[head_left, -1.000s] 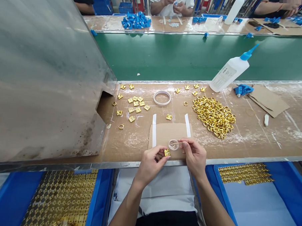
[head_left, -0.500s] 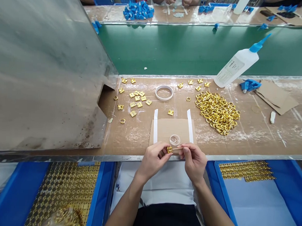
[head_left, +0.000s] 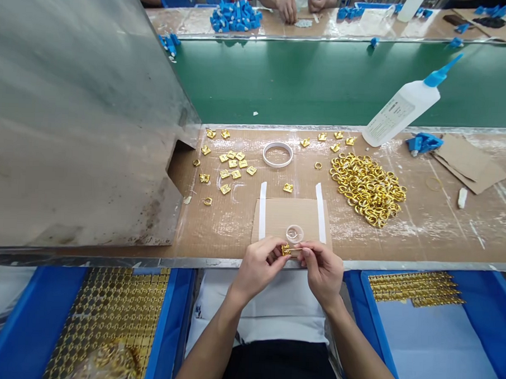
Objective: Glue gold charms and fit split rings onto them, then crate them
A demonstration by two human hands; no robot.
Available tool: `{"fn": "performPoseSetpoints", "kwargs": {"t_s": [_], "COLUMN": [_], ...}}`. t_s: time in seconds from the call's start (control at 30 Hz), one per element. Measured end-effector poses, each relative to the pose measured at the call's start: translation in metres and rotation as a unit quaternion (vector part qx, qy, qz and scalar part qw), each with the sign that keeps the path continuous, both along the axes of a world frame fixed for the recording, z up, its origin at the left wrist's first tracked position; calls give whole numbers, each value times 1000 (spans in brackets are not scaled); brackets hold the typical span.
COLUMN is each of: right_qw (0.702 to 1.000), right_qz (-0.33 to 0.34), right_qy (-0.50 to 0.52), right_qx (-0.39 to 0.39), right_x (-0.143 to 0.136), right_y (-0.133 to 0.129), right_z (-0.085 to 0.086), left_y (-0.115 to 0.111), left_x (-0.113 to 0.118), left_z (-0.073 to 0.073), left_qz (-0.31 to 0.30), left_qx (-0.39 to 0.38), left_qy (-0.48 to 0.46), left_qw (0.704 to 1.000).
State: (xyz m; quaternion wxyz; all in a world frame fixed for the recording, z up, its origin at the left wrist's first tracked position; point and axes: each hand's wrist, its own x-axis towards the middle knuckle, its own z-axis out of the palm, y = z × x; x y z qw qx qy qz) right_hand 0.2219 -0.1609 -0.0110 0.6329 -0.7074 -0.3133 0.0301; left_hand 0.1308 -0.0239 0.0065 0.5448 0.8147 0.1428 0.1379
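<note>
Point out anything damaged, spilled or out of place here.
The metal panel has brown stains near its lower right corner, and the cardboard cover shows whitish streaks, perhaps wear or residue. No spill shows beside the clear dish.

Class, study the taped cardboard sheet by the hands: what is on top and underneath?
On the cardboard sheet are a small dish and two white tape strips. The sheet covers whatever is directly underneath; the left hand and right hand hide part of the near edge.
</note>
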Motion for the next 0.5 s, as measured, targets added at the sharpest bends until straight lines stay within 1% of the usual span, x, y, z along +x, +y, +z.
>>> {"fn": "performPoseSetpoints", "kwargs": {"t_s": [0.33,0.5], "right_qw": [1000,999], "right_qz": [10,3], "right_qy": [-23,-30], "right_qx": [-18,-29], "right_x": [1,1], "right_y": [-2,-3], "right_z": [-5,-5], "left_y": [0,0], "left_x": [0,0], "left_z": [-1,-1], "left_qz": [0,2], "left_qx": [0,-3], "left_qy": [-2,-5], "left_qw": [1000,1000]}}
